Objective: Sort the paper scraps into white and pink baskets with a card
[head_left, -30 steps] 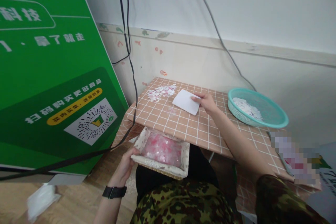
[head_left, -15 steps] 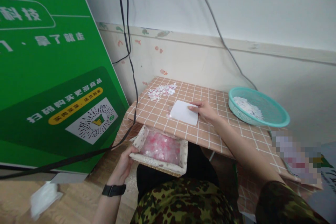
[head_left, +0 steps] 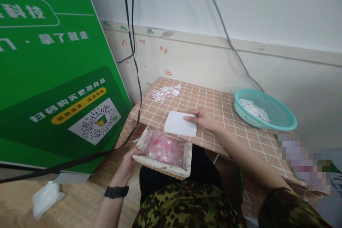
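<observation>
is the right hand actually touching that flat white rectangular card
Touching. The head view shows it: the right hand grips the flat white rectangular card on its right side, with the thumb lying across the upper face.

The left hand (head_left: 127,165) grips at near left, seemingly curled underneath though partly hidden, the left forearm (head_left: 109,210) slanting nearer. The right arm (head_left: 248,155) reaches far and leftward, the right hand (head_left: 202,118) pinching, thumb (head_left: 189,118) extended.
</observation>
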{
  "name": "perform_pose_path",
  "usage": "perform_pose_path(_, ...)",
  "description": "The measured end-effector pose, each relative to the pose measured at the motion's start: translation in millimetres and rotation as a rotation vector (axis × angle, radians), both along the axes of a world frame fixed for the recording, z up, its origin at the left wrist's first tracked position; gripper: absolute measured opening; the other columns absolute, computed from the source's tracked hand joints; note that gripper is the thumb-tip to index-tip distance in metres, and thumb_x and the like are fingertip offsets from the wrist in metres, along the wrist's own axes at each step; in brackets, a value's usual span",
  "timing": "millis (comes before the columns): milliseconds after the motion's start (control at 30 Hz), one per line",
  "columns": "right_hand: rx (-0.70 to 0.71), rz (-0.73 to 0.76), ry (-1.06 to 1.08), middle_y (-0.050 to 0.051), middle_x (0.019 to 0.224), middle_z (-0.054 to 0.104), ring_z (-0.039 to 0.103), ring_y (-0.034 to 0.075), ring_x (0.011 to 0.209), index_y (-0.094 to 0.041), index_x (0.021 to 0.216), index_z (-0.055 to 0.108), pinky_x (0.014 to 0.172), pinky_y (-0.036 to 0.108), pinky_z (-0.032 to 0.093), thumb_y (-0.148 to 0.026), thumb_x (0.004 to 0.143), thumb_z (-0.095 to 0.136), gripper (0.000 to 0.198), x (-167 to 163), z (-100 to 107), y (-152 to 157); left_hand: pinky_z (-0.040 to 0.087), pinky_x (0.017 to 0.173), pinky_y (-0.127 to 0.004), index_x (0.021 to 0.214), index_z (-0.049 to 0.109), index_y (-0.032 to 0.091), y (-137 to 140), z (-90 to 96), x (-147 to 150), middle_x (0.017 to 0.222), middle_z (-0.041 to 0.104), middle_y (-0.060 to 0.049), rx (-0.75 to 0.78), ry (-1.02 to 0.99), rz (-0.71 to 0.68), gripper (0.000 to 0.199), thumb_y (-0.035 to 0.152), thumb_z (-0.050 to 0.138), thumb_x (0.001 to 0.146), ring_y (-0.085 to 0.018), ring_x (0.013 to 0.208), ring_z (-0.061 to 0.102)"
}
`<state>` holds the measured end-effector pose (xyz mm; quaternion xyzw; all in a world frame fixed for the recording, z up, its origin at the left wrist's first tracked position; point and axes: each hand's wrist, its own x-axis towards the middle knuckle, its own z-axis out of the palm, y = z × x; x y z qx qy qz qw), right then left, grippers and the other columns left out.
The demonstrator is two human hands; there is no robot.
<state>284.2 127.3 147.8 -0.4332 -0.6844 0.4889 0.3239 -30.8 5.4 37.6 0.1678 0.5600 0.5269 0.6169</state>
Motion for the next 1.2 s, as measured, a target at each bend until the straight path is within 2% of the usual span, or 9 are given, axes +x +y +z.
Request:
perform_pose_path(133, 0.063, -0.342, 0.106, 0.01, 0.096, 0.072, 0.064, 0.019, 0.071, -0.015, 0.11, 0.069, 0.057, 0.027, 0.05, -0.046, 0.07, 0.07, 0.051, 12.7, -6.4, 45.9, 0.039, 0.053, -0.025, 0.062, 0.066, 0.014, -0.4, -1.9, -2.6, 0.055, 0.062, 0.001, 0.0, 0.008, -0.01, 0.006, 0.018, 0.062, 0.059, -0.013, 0.053, 0.051)
perform_pose_path(233, 0.079, -0.47, 0.081, 0.01, 0.094, 0.072, 0.064, 0.02, 0.071, -0.012, 0.11, 0.068, 0.055, 0.027, 0.049, -0.043, 0.069, 0.07, 0.052, 14.4, -14.8, 78.2, 0.039, 0.053, -0.025, 0.066, 0.067, 0.013, 0.5, -4.1, -4.9, 0.058, 0.063, 0.002, 0.023, 0.012, -0.017, 0.01, 0.017, 0.062, 0.059, -0.013, 0.054, 0.051)
perform_pose_path(333, 0.06, -0.385, 0.08, 0.009, 0.093, 0.072, 0.064, 0.02, 0.071, -0.013, 0.107, 0.07, 0.055, 0.027, 0.049, -0.041, 0.069, 0.07, 0.047, 3.9, -21.2, 84.6, 0.04, 0.055, -0.025, 0.071, 0.069, 0.014, 1.1, -5.5, -6.5, 0.061, 0.065, 0.002, 0.036, 0.012, -0.027, 0.014, 0.017, 0.062, 0.059, -0.013, 0.056, 0.052)
perform_pose_path(433, 0.055, -0.227, 0.08, 0.009, 0.094, 0.072, 0.064, 0.019, 0.072, -0.014, 0.106, 0.07, 0.055, 0.027, 0.05, -0.043, 0.072, 0.069, 0.044, -11.9, -22.0, 63.6, 0.04, 0.054, -0.025, 0.065, 0.067, 0.014, 0.5, -5.0, -6.6, 0.057, 0.063, 0.002, 0.025, 0.016, -0.012, 0.008, 0.017, 0.063, 0.059, -0.014, 0.054, 0.052)
perform_pose_path(633, 0.072, 0.156, -0.088, 0.007, 0.092, 0.072, 0.064, 0.017, 0.07, -0.018, 0.106, 0.071, 0.056, 0.026, 0.048, -0.045, 0.077, 0.065, 0.041, -26.4, 1.5, 6.9, 0.04, 0.053, -0.026, 0.061, 0.065, 0.014, -1.2, -3.1, -4.3, 0.054, 0.061, 0.002, 0.034, 0.002, -0.012, 0.005, 0.018, 0.063, 0.06, -0.014, 0.053, 0.052)
perform_pose_path(667, 0.084, 0.162, -0.092, 0.006, 0.093, 0.073, 0.064, 0.017, 0.072, -0.018, 0.105, 0.072, 0.058, 0.026, 0.049, -0.045, 0.077, 0.065, 0.04, -24.1, 6.7, 4.1, 0.04, 0.052, -0.025, 0.061, 0.065, 0.014, -1.4, -3.0, -4.0, 0.054, 0.06, 0.002, 0.032, 0.0, -0.01, 0.005, 0.018, 0.063, 0.059, -0.014, 0.052, 0.052)
perform_pose_path(800, 0.192, -0.103, -0.021, 0.007, 0.097, 0.072, 0.065, 0.02, 0.077, -0.019, 0.103, 0.073, 0.062, 0.03, 0.051, -0.046, 0.076, 0.067, 0.039, -0.6, 19.2, 16.3, 0.039, 0.052, -0.025, 0.063, 0.065, 0.013, -1.9, -1.2, -3.4, 0.054, 0.061, 0.002, 0.024, 0.004, 0.001, 0.007, 0.017, 0.063, 0.058, -0.013, 0.052, 0.052)
perform_pose_path(1000, 0.332, -0.422, -0.074, 0.009, 0.097, 0.072, 0.066, 0.024, 0.077, -0.016, 0.111, 0.069, 0.062, 0.034, 0.052, -0.048, 0.072, 0.069, 0.05, 46.7, 12.4, 52.9, 0.037, 0.051, -0.025, 0.062, 0.065, 0.014, -2.7, 0.4, -2.2, 0.053, 0.06, 0.003, 0.019, -0.005, 0.002, 0.007, 0.016, 0.062, 0.056, -0.013, 0.05, 0.049)
perform_pose_path(1200, 0.454, -0.454, -0.281, 0.008, 0.088, 0.073, 0.066, 0.025, 0.075, -0.014, 0.103, 0.073, 0.061, 0.031, 0.049, -0.048, 0.077, 0.061, 0.044, 69.7, 10.0, 86.0, 0.036, 0.053, -0.027, 0.059, 0.063, 0.015, -11.1, -14.3, 7.4, 0.051, 0.057, 0.003, -0.055, -0.039, -0.074, 0.006, 0.014, 0.06, 0.055, -0.014, 0.05, 0.047)
